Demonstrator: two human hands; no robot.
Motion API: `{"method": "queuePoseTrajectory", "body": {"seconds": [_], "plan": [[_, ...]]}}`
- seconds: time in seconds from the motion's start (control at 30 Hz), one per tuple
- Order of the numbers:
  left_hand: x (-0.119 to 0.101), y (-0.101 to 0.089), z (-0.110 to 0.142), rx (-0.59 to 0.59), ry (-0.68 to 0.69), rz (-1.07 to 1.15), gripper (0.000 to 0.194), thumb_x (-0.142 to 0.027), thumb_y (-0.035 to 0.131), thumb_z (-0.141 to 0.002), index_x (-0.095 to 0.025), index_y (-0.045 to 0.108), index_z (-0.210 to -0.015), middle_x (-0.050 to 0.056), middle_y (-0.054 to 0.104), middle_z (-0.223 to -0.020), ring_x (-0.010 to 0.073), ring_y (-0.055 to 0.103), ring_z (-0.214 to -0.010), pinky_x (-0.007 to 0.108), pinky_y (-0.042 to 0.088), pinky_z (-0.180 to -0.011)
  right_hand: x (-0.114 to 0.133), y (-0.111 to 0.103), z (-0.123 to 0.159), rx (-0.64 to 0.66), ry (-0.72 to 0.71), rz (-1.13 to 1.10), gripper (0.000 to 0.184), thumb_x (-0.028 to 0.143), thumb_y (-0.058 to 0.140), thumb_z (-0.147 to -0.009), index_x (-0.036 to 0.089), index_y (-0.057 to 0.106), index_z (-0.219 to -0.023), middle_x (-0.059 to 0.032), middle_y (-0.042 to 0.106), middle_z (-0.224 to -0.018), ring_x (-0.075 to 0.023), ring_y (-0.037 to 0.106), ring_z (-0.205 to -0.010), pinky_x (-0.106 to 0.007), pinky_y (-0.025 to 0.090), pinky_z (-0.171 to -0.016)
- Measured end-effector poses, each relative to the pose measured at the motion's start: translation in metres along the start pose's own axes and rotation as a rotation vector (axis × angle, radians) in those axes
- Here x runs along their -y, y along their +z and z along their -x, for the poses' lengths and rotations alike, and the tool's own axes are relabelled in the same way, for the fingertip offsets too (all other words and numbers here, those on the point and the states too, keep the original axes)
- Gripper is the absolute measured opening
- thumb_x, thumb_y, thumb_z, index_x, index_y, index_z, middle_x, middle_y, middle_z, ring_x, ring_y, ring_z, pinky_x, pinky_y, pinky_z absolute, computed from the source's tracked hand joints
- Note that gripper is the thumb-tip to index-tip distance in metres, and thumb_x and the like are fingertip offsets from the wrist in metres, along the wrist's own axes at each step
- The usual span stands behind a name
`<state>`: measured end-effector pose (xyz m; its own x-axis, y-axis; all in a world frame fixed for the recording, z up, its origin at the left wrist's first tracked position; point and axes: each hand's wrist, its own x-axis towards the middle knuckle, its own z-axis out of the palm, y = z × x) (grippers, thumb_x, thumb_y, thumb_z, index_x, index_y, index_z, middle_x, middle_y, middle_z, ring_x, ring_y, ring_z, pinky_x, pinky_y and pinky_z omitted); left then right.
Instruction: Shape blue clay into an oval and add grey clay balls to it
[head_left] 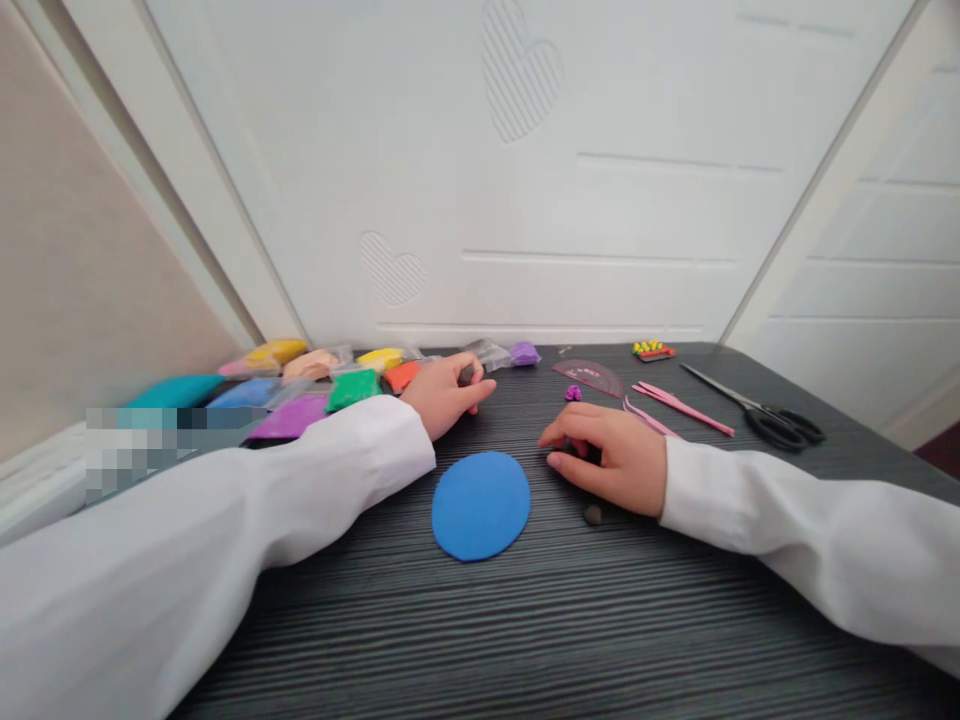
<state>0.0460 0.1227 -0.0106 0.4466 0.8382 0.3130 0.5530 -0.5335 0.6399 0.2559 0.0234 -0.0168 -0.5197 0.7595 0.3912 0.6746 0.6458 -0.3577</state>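
Observation:
My left hand (448,392) is at the back of the table, beside the bags of coloured modelling clay. Its fingers are curled, and a small dark patch shows between them; I cannot make out what it is. My right hand (609,455) rests on the table with fingers loosely bent and thumb apart, no held thing visible. Just below it lies a small dark lump (593,515), not touched. Between my forearms a flat, roundish blue clay disc (481,506) lies on the dark table (480,640).
Clay bags, among them a green one (354,389) and a purple one (291,415), line the back left. Toward the right lie a protractor (589,377), a small purple clay piece (573,393), pink tweezers (686,408), black scissors (772,418) and a colourful small piece (654,350).

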Motion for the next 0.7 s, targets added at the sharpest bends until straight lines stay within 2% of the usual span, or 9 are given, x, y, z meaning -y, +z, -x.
{"method": "queuePoseTrajectory", "body": {"seconds": [0.2, 0.33, 0.47, 0.57, 0.7], "plan": [[0.0, 0.0, 0.0, 0.006, 0.019, -0.072, 0.022, -0.032, 0.054, -0.08, -0.02, 0.042, -0.065, -0.006, 0.053, -0.051, 0.0117, 0.054, -0.051, 0.023, 0.038, -0.053, -0.005, 0.001, -0.001, 0.023, -0.031, -0.008, 0.01, 0.017, 0.056, -0.08, 0.015, 0.065, -0.085, -0.0023, 0.058, -0.078, -0.0099, 0.048, -0.063, -0.023, 0.04, -0.06], [0.0, -0.001, 0.002, 0.022, 0.021, -0.128, 0.022, -0.034, 0.053, -0.086, -0.014, 0.054, -0.077, -0.004, 0.054, -0.061, 0.0092, 0.052, -0.053, 0.024, 0.043, -0.054, -0.007, 0.0, 0.0, 0.035, -0.045, -0.001, 0.01, 0.02, 0.055, -0.082, 0.015, 0.065, -0.083, -0.0026, 0.059, -0.078, -0.0101, 0.05, -0.064, -0.023, 0.041, -0.062], [0.002, -0.004, 0.01, 0.038, 0.015, -0.155, 0.024, -0.036, 0.052, -0.088, -0.013, 0.057, -0.084, -0.002, 0.057, -0.069, 0.0089, 0.053, -0.057, 0.025, 0.047, -0.057, -0.006, -0.002, 0.004, 0.018, -0.041, 0.018, 0.011, 0.019, 0.056, -0.082, 0.014, 0.064, -0.086, -0.0022, 0.058, -0.077, -0.0094, 0.05, -0.062, -0.023, 0.042, -0.061], [0.004, -0.007, 0.018, 0.044, 0.011, -0.142, 0.023, -0.035, 0.053, -0.087, -0.013, 0.055, -0.079, -0.004, 0.055, -0.064, 0.0088, 0.053, -0.054, 0.024, 0.046, -0.055, -0.006, -0.003, 0.006, -0.002, -0.028, 0.039, 0.011, 0.019, 0.056, -0.082, 0.014, 0.063, -0.09, -0.0014, 0.057, -0.076, -0.0087, 0.049, -0.06, -0.023, 0.042, -0.058], [0.005, -0.011, 0.027, 0.029, 0.012, -0.123, 0.026, -0.034, 0.056, -0.081, -0.018, 0.043, -0.065, -0.006, 0.052, -0.052, 0.0103, 0.051, -0.05, 0.023, 0.041, -0.052, -0.008, -0.002, 0.008, 0.001, -0.021, 0.067, 0.014, 0.026, 0.055, -0.086, 0.015, 0.06, -0.093, 0.0006, 0.058, -0.077, -0.0087, 0.051, -0.061, -0.025, 0.045, -0.06]]}}
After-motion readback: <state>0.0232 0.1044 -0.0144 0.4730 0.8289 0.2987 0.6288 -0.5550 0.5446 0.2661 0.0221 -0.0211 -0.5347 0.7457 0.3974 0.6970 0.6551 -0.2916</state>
